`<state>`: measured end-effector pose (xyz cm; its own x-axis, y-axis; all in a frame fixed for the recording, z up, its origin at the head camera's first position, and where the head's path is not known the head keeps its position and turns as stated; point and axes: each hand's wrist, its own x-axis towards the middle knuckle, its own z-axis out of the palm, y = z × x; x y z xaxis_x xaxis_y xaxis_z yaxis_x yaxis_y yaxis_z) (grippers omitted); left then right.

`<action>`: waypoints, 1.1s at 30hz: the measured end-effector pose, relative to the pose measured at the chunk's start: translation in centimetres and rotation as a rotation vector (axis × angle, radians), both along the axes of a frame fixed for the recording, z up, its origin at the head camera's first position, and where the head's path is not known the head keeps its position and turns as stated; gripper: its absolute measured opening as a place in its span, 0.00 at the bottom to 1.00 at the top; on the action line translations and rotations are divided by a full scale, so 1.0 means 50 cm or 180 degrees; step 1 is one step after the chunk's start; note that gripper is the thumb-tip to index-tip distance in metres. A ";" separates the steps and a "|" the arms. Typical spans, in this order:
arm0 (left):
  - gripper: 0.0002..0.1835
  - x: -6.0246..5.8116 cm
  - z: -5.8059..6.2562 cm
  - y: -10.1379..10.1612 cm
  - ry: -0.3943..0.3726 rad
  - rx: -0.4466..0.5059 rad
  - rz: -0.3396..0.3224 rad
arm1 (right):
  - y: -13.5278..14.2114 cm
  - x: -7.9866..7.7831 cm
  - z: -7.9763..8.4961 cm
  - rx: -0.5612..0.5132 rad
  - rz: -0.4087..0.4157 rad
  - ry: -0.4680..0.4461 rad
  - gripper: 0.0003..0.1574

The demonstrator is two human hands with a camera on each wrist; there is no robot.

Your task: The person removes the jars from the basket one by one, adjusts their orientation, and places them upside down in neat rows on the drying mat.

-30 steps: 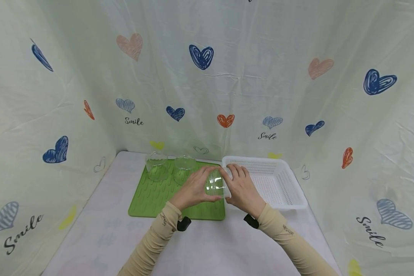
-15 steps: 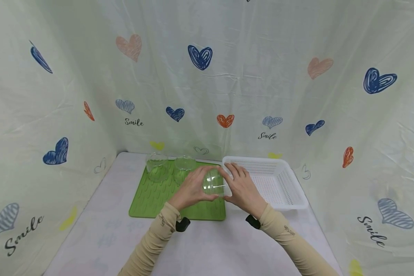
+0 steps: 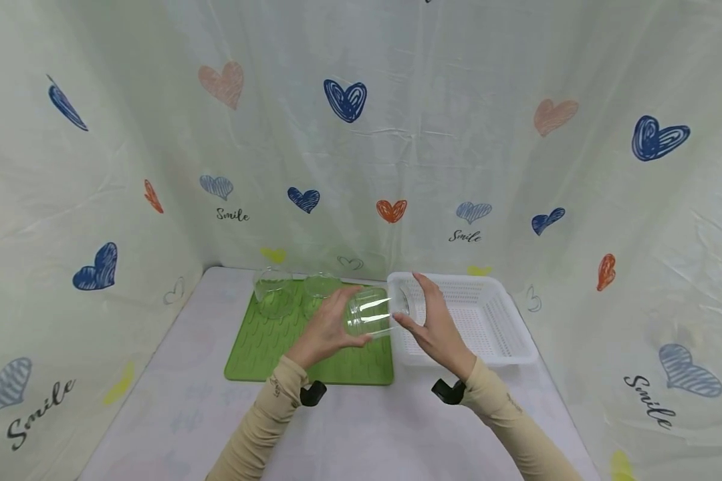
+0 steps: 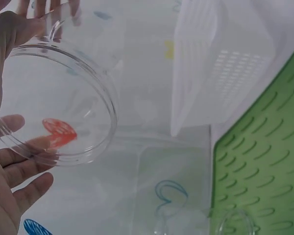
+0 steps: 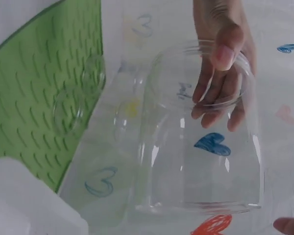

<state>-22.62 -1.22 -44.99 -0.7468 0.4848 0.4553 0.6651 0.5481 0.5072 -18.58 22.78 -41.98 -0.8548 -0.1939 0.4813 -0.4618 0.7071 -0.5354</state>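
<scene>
A clear glass jar [image 3: 374, 312] lies tilted on its side in the air, over the right edge of the green mat [image 3: 265, 357] and the basket's left rim. My left hand [image 3: 326, 327] grips it round the rim end, thumb on one side and fingers on the other; the left wrist view shows the round rim [image 4: 110, 107] close up. Beside the jar's other end is my right hand [image 3: 440, 331], thumb and fingers spread apart. In the right wrist view only a fingertip [image 5: 290, 225] of it shows, away from the jar wall [image 5: 186, 161].
Two clear glass containers, a left one [image 3: 274, 297] and a right one [image 3: 320, 286], stand at the back of the mat. A white perforated basket [image 3: 514, 327] stands right of the mat. Behind the table [image 3: 361, 434] hangs a curtain [image 3: 433, 153] printed with hearts.
My right hand has spread its fingers and moved right, off the jar it held with the left. The jar has shifted slightly left and more of it shows.
</scene>
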 end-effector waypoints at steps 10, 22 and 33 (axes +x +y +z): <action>0.54 -0.001 0.005 -0.010 0.0098 0.0172 0.0153 | 0.011 -0.011 -0.013 -0.2024 -0.0083 -0.1885 0.48; 0.54 0.002 0.008 -0.015 0.0023 0.0082 0.0180 | -0.013 -0.022 -0.028 -0.3231 0.0820 -0.3203 0.58; 0.54 0.004 0.000 -0.019 0.0032 0.0019 0.0188 | -0.022 -0.031 -0.035 -0.3370 0.0750 -0.3185 0.57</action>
